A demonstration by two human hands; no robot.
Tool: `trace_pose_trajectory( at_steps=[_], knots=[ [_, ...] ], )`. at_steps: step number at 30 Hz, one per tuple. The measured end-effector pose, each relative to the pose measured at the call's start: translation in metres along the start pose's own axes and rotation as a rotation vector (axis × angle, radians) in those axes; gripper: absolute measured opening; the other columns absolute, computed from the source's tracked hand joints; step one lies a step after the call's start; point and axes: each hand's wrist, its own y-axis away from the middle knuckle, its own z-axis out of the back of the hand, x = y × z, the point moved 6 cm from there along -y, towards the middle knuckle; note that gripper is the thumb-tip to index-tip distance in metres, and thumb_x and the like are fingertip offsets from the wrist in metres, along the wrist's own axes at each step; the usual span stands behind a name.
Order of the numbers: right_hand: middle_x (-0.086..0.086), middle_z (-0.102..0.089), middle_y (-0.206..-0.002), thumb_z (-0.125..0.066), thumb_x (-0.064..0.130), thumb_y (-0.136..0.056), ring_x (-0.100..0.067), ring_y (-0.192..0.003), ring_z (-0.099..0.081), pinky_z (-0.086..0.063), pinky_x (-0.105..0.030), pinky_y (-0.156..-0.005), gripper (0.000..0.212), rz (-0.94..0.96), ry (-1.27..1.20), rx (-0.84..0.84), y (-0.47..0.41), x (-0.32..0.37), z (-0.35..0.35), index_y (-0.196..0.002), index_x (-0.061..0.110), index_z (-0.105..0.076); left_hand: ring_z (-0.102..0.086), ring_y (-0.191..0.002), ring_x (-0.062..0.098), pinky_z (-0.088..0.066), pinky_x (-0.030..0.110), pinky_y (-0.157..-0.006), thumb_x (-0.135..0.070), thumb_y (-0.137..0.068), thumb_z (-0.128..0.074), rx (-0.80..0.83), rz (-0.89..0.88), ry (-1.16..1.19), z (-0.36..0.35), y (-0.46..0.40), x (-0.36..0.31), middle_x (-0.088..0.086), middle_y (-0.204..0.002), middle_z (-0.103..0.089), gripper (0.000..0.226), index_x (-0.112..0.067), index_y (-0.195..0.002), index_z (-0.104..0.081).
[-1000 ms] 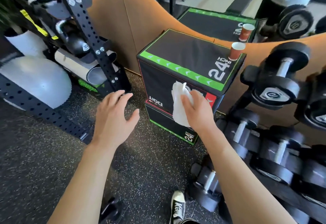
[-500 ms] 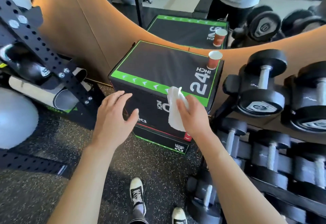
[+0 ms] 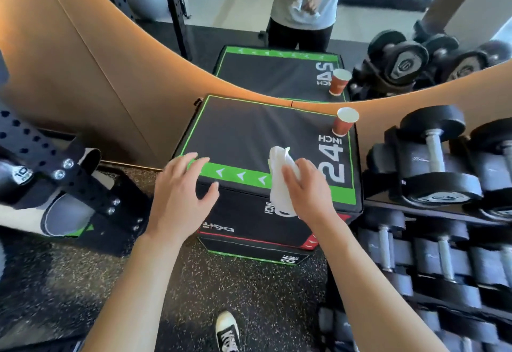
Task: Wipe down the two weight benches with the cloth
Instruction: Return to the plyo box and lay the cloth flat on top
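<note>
Cloth (image 3: 282, 177), bunched and white, is pinched in the right hand (image 3: 307, 188) over the box's (image 3: 249, 130) front edge. No bench shows, so I judge the wiping not yet begun. A rack (image 3: 41, 158) crowds the left; the left hand (image 3: 180, 188) hovers with fingers spread, holding nothing. A cup (image 3: 345, 122) stands at the far right corner, dumbbells (image 3: 432, 163) just beside. Open floor (image 3: 97, 282) lies near the feet.

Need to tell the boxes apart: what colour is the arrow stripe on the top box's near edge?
Bright green with white arrows, on the black box, clearest in the head view.
</note>
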Motion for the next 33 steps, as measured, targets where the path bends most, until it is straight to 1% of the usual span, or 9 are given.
trace_pose_trajectory(
  at_steps=[6,13,18,20,22,25,28,30,33],
  knots=[
    [0.006,-0.048,-0.078,-0.048,0.045,-0.102,-0.02,-0.073,-0.048,-0.03,-0.036,-0.063,0.038,-0.07,0.055,-0.015,-0.02,0.006,-0.022,-0.072,0.025,-0.034,-0.046,-0.14,0.027,-0.041,0.05,-0.114,-0.046,-0.093,-0.056,0.054,-0.053,0.039,-0.005,-0.041,0.028,0.003,-0.147,-0.055,0.056,-0.016,-0.14,-0.061],
    [0.008,-0.048,-0.079,-0.047,0.045,-0.102,-0.015,-0.072,-0.045,-0.027,-0.036,-0.06,0.037,-0.076,0.11,-0.025,-0.049,-0.002,-0.033,-0.072,0.028,-0.032,-0.048,-0.139,0.028,-0.041,0.052,-0.113,-0.032,-0.094,-0.073,0.098,-0.083,0.051,-0.036,-0.074,0.036,0.004,-0.146,-0.055,0.05,-0.014,-0.14,-0.062],
    [0.008,-0.047,-0.078,-0.047,0.044,-0.101,-0.014,-0.071,-0.042,-0.026,-0.034,-0.056,0.038,-0.06,0.112,-0.018,-0.079,-0.028,-0.044,-0.072,0.027,-0.031,-0.048,-0.139,0.028,-0.042,0.052,-0.113,-0.04,-0.094,-0.063,0.142,-0.088,0.04,-0.066,-0.103,0.026,0.005,-0.146,-0.056,0.051,-0.016,-0.139,-0.063],
    [0.008,-0.046,-0.077,-0.047,0.044,-0.101,-0.014,-0.071,-0.042,-0.024,-0.033,-0.055,0.037,-0.054,0.116,-0.008,-0.093,-0.04,-0.05,-0.072,0.027,-0.032,-0.048,-0.139,0.029,-0.043,0.051,-0.112,-0.038,-0.094,-0.067,0.17,-0.091,0.017,-0.08,-0.115,0.02,0.005,-0.146,-0.056,0.05,-0.015,-0.138,-0.063],
    [0.008,-0.046,-0.077,-0.047,0.043,-0.101,-0.018,-0.073,-0.044,-0.024,-0.036,-0.059,0.033,-0.05,0.125,0.018,-0.11,-0.054,-0.057,-0.075,0.025,-0.037,-0.048,-0.138,0.029,-0.043,0.05,-0.111,-0.039,-0.093,-0.066,0.197,-0.094,-0.009,-0.096,-0.129,0.014,0.005,-0.146,-0.056,0.051,-0.016,-0.139,-0.063],
    [0.006,-0.048,-0.079,-0.047,0.041,-0.101,-0.024,-0.075,-0.047,-0.031,-0.036,-0.061,0.032,-0.047,0.125,0.039,-0.137,-0.073,-0.067,-0.079,0.018,-0.042,-0.048,-0.139,0.026,-0.043,0.049,-0.111,-0.047,-0.092,-0.054,0.233,-0.093,-0.043,-0.119,-0.152,0.006,0.002,-0.147,-0.056,0.056,-0.018,-0.139,-0.063],
    [0.005,-0.05,-0.082,-0.049,0.039,-0.101,-0.026,-0.078,-0.048,-0.036,-0.037,-0.064,0.028,-0.01,0.142,0.066,-0.158,-0.088,-0.079,-0.083,0.018,-0.044,-0.05,-0.137,0.028,-0.044,0.05,-0.109,-0.052,-0.09,-0.046,0.269,-0.105,-0.049,-0.145,-0.169,-0.005,0.003,-0.146,-0.057,0.061,-0.018,-0.137,-0.065],
    [0.004,-0.051,-0.086,-0.05,0.039,-0.101,-0.027,-0.08,-0.05,-0.038,-0.039,-0.068,0.024,0.018,0.197,0.112,-0.164,-0.097,-0.09,-0.088,0.02,-0.048,-0.051,-0.136,0.028,-0.045,0.05,-0.11,-0.052,-0.09,-0.045,0.294,-0.116,-0.043,-0.162,-0.174,-0.011,0.003,-0.145,-0.058,0.061,-0.018,-0.137,-0.065],
    [0.0,-0.057,-0.094,-0.048,0.043,-0.102,-0.027,-0.087,-0.054,-0.042,-0.04,-0.073,0.027,-0.001,0.288,0.203,-0.163,-0.114,-0.107,-0.095,0.017,-0.054,-0.05,-0.137,0.027,-0.044,0.049,-0.11,-0.049,-0.091,-0.051,0.352,-0.134,-0.033,-0.185,-0.178,-0.018,0.001,-0.146,-0.057,0.057,-0.019,-0.137,-0.065]
  ],
)
